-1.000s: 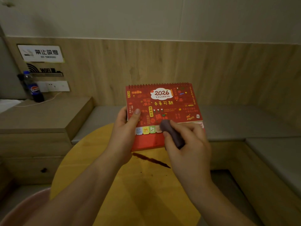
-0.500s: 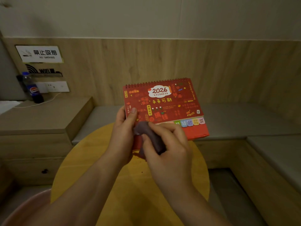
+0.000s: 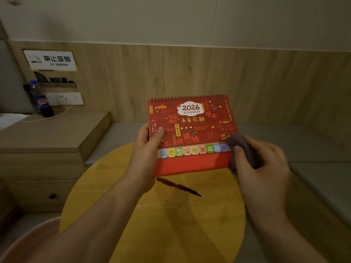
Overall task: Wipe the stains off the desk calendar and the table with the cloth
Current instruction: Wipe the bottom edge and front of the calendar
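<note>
A red 2026 desk calendar (image 3: 191, 133) with a spiral top and coloured tabs is held up above a round yellow table (image 3: 171, 224). My left hand (image 3: 146, 150) grips its left edge, thumb on the front. My right hand (image 3: 260, 164) holds a bunched purple-grey cloth (image 3: 241, 149) pressed against the calendar's lower right corner. On the table just below the calendar lies a long dark brown-red stain (image 3: 178, 186), with a few small specks beside it.
A grey bench seat (image 3: 313, 149) runs behind and to the right of the table. At left, a wooden cabinet (image 3: 47, 141) carries a cola bottle (image 3: 42, 101) and a white cable. A pink curved edge (image 3: 28, 240) shows at the lower left.
My right hand swept the cloth across the calendar front, first left toward my left hand, then right to the lower right corner. The calendar tilted slightly; the coloured tabs now show.
</note>
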Demonstrator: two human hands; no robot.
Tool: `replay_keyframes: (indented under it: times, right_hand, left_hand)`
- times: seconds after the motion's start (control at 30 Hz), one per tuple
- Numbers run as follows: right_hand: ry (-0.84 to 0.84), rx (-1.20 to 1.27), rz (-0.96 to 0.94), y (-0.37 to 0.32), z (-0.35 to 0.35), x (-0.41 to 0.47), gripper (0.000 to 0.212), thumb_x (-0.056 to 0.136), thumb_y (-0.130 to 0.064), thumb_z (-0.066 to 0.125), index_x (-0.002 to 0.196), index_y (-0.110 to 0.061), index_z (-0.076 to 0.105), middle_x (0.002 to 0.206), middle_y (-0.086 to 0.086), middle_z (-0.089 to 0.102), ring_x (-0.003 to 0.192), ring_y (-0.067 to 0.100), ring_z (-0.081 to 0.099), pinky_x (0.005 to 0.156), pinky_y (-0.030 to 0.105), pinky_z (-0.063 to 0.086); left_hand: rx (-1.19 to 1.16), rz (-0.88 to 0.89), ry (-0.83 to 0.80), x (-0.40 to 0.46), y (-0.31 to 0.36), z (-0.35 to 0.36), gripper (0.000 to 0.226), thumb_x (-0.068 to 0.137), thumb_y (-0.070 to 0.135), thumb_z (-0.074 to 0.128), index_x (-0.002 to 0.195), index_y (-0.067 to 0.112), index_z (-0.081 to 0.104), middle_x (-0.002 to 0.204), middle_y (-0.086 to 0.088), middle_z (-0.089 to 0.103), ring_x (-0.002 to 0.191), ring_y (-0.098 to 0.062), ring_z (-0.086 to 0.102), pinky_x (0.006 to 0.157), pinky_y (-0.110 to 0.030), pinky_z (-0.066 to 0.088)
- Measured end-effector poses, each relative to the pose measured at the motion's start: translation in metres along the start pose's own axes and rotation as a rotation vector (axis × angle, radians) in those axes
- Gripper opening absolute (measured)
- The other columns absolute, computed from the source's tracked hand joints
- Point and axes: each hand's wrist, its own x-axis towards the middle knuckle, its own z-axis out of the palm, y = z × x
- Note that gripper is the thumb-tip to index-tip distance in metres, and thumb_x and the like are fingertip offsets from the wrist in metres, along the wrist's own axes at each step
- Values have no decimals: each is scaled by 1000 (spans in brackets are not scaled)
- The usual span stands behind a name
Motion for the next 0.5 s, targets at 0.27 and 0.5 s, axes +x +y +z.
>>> replay_keyframes:
  times: [0.27,0.5]
  right_hand:
    - [-104,128,32,-19,24,-38,33,88,-22,77,121,-23,72,112,-17,56,110,-12,54,79,-5,39]
    - [-166,207,-56,-45,53,-69,35,86,-15,80,120,-19,74,114,-10,59,111,0,58,83,13,52]
  left_hand:
    - [17,9,-11,-1,-4,6,21,101,39,61,123,37,59,106,3,80,93,-23,79,64,-34,62]
    - [-45,50,-9,0,-13,14,24,104,27,58,128,24,60,116,-6,78,103,-24,75,76,-34,61]
